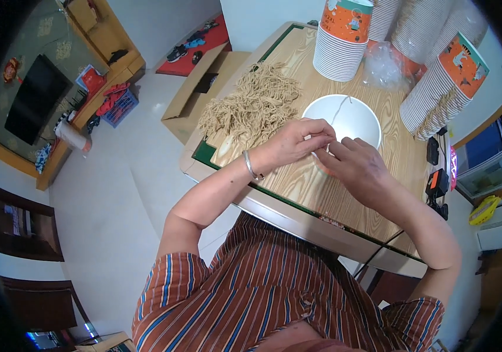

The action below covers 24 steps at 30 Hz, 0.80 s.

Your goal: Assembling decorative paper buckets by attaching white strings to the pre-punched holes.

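A white paper bucket (pixel 345 117) stands on the wooden table (pixel 333 193), its open top facing me, with a thin string running across its inside. My left hand (pixel 295 144) pinches the string at the bucket's near rim; a metal bangle sits on that wrist. My right hand (pixel 353 167) is beside it, fingers closed against the bucket's near edge, covering an orange part of its outer wall. A heap of tan string handles (pixel 257 105) lies on the table to the left of the bucket.
Stacks of white paper buckets with orange printed ends (pixel 342 44) (pixel 438 88) line the table's far side, with a clear plastic bag (pixel 386 64) between them. An open cardboard box (pixel 201 88) sits on the floor left of the table. Black devices (pixel 437 182) lie at the table's right edge.
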Each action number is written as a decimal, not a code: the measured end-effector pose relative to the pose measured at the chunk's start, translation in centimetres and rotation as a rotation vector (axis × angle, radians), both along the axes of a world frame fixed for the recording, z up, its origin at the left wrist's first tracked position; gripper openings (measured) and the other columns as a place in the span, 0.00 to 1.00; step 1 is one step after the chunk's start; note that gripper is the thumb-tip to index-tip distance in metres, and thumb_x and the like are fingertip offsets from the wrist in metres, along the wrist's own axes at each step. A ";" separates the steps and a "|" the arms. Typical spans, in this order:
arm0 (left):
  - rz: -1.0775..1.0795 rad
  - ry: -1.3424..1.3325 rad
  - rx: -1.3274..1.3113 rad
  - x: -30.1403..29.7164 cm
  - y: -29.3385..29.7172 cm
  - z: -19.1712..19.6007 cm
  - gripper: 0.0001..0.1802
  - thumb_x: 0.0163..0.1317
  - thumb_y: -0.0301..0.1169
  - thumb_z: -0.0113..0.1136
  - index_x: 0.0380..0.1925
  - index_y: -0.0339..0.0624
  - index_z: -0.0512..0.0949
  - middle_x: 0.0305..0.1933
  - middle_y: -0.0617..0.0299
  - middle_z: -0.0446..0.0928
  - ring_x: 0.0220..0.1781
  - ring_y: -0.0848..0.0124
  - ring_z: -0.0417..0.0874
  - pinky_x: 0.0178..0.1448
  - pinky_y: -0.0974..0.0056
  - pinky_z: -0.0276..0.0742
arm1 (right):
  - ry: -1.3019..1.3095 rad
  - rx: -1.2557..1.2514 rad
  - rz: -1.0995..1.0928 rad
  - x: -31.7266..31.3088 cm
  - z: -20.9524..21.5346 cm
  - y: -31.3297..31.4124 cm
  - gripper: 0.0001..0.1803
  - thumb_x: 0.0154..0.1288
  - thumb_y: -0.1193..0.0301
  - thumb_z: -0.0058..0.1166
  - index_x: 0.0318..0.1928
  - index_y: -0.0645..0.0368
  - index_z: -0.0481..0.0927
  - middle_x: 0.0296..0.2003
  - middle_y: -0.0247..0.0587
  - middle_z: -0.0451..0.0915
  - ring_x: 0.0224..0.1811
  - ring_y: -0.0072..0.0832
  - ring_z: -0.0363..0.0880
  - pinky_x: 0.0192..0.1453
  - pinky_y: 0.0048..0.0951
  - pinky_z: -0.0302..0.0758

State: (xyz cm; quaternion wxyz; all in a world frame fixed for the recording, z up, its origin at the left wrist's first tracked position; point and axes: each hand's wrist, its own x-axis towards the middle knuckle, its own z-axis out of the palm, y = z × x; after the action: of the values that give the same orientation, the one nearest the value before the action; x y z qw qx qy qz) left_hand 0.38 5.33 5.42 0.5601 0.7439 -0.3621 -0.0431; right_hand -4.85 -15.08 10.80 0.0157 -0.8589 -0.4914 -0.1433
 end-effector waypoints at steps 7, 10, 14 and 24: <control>0.001 -0.207 -0.034 1.0 -0.8 -0.9 0.08 0.65 0.23 0.57 0.43 0.39 0.80 0.39 0.59 0.81 0.47 0.64 0.81 0.62 0.60 0.73 | -0.183 -0.199 0.050 0.2 -0.2 0.6 0.11 0.54 0.70 0.56 0.38 0.61 0.80 0.38 0.41 0.76 0.40 0.32 0.78 0.40 0.32 0.74; -0.047 -0.288 0.000 1.4 -0.9 -1.1 0.09 0.64 0.23 0.58 0.44 0.39 0.80 0.40 0.59 0.82 0.49 0.62 0.81 0.71 0.56 0.67 | -0.196 -0.261 0.079 0.1 0.4 0.8 0.10 0.54 0.70 0.57 0.36 0.61 0.81 0.37 0.42 0.76 0.41 0.32 0.78 0.39 0.31 0.74; -0.059 -0.237 0.023 1.5 -1.0 -0.9 0.08 0.64 0.25 0.59 0.43 0.41 0.81 0.40 0.59 0.82 0.50 0.62 0.81 0.75 0.54 0.63 | -0.257 -0.337 0.081 0.2 0.5 0.9 0.09 0.54 0.70 0.57 0.33 0.62 0.81 0.31 0.41 0.77 0.35 0.33 0.80 0.34 0.31 0.75; 0.098 -0.531 0.071 -1.4 1.0 -1.7 0.13 0.60 0.29 0.65 0.45 0.40 0.79 0.52 0.53 0.77 0.60 0.55 0.74 0.69 0.52 0.67 | 0.516 -0.152 -0.351 1.8 2.2 0.8 0.13 0.60 0.66 0.55 0.31 0.64 0.82 0.28 0.52 0.84 0.30 0.44 0.85 0.34 0.38 0.80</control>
State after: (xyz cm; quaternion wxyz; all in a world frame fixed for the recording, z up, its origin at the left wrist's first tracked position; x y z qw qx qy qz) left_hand -1.04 6.35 3.76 0.4205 0.7648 -0.4583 0.1680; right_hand -3.06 -14.31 12.99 0.0506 -0.9372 -0.3250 0.1160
